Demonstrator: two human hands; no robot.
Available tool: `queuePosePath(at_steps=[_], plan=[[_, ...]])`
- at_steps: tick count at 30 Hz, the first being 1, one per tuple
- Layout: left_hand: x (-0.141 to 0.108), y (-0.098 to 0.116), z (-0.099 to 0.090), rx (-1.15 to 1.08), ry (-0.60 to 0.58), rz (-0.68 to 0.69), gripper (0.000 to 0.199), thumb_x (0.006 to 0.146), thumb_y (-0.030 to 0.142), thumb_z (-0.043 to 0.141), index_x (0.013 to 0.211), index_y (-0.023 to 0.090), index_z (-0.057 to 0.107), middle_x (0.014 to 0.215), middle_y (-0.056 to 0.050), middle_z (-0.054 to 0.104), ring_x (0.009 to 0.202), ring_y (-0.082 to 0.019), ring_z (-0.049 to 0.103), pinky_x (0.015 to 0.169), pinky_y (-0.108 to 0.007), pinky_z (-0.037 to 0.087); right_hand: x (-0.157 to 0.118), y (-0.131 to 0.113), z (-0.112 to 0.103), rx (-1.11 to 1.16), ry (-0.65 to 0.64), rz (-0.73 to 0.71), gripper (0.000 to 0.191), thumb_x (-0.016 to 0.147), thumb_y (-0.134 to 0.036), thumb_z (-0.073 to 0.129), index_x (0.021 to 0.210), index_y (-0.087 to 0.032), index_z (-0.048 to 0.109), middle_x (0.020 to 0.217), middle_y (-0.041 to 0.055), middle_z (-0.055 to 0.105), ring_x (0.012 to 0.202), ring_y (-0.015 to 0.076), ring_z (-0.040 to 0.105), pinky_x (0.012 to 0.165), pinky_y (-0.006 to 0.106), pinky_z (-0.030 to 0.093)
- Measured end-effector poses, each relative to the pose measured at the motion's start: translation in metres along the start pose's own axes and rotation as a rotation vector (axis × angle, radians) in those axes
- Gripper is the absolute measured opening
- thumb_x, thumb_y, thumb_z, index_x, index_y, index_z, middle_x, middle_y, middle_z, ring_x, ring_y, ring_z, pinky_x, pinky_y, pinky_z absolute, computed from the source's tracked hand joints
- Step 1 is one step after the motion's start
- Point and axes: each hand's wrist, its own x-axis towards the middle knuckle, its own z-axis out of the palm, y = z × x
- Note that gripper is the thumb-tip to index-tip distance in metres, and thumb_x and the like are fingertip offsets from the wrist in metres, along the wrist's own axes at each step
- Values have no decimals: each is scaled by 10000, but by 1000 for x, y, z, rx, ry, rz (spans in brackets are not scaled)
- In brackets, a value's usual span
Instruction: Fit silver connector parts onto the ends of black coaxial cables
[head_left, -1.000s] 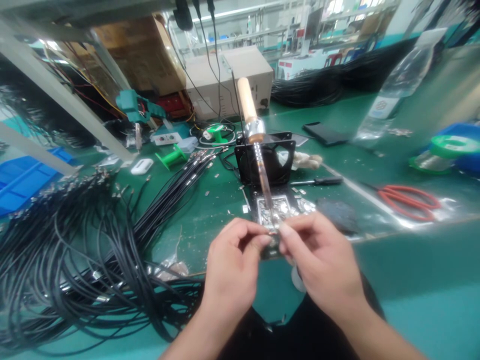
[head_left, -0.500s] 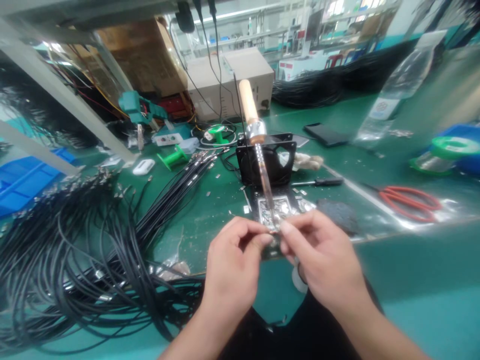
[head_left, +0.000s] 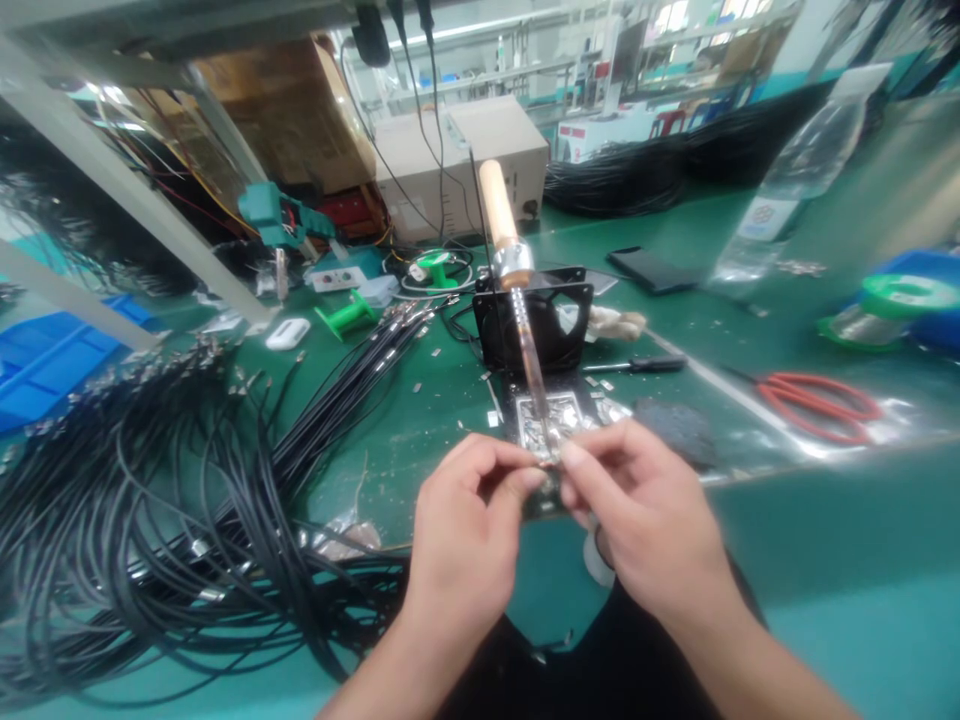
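Note:
My left hand (head_left: 476,525) is closed in a pinch at the front of the bench, its fingertips beside the tip of a soldering iron (head_left: 529,350). Close by on the right, my right hand (head_left: 641,515) is pinched too, fingertips almost meeting the left ones. What either hand grips is too small and blurred to name. The iron has a wooden handle and points down toward the fingers, with a black fan frame (head_left: 534,325) behind it. Beneath the tip lies a tray of silvery scraps (head_left: 571,408). A round whitish object (head_left: 598,558) shows under my right palm.
Bundles of black cables (head_left: 172,520) cover the left side. At right lie red-handled scissors (head_left: 821,405), a green solder spool (head_left: 900,300) and a clear bottle (head_left: 795,180). A screwdriver (head_left: 652,365) and dark phone-like slab (head_left: 651,270) are behind my right hand.

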Motion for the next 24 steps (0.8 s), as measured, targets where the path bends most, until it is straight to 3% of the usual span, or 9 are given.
queuePosePath(at_steps=[6, 24], plan=[[-2, -1, 1, 5, 5, -2, 120, 901, 175, 712, 815, 232, 772, 816, 15, 718, 726, -148, 603, 692, -271, 470, -2, 2, 0, -5, -7, 7, 361, 899, -458, 750, 834, -132, 610, 624, -2, 637, 521, 41, 583, 504, 108, 476], [0, 4, -1, 2, 7, -12, 116, 895, 177, 713, 806, 228, 768, 815, 2, 724, 749, -170, 619, 725, -294, 479, 1, -1, 2, -29, -10, 15, 370, 899, -479, 736, 842, -143, 594, 636, -4, 636, 533, 44, 576, 509, 119, 467]])
